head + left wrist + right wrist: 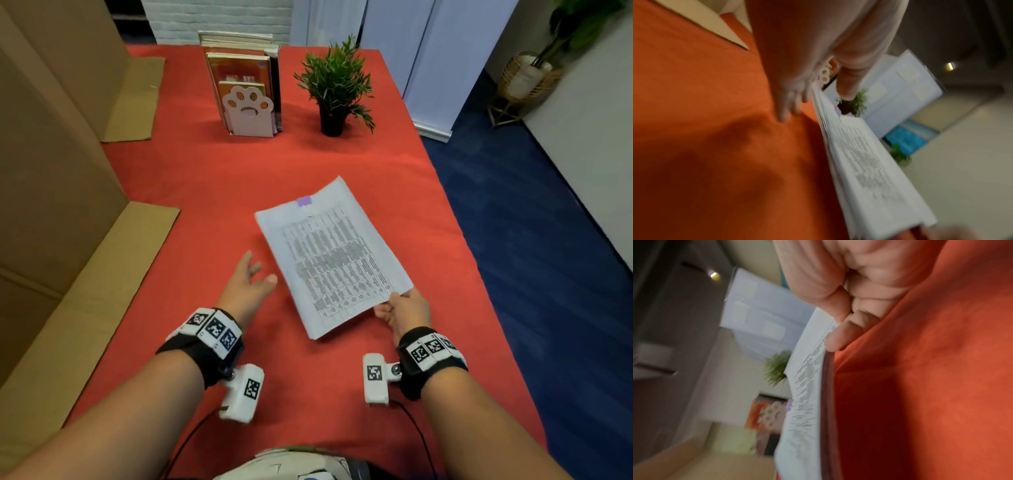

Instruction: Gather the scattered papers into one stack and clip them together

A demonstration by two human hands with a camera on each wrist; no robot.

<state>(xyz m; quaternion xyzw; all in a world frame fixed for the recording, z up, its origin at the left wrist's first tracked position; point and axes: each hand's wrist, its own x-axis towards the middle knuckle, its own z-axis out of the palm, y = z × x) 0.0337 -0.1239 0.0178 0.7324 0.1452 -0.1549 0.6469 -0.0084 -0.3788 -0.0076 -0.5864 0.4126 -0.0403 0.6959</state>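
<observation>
A stack of printed white papers (334, 257) lies slanted on the red tablecloth (212, 178), with a small purple clip (304, 201) on its far edge. My right hand (399, 310) pinches the stack's near right corner, thumb on top, and holds that side a little off the cloth; the right wrist view shows the papers (807, 386) lifted. My left hand (251, 277) hovers just left of the stack with straight, spread fingers, holding nothing. In the left wrist view the stack (865, 170) runs beside those fingers (789, 104).
A paw-shaped bookend with books (246, 92) and a small potted plant (334, 85) stand at the table's far end. Cardboard boxes (51, 171) line the left side. The table's right edge (455, 219) drops to blue floor.
</observation>
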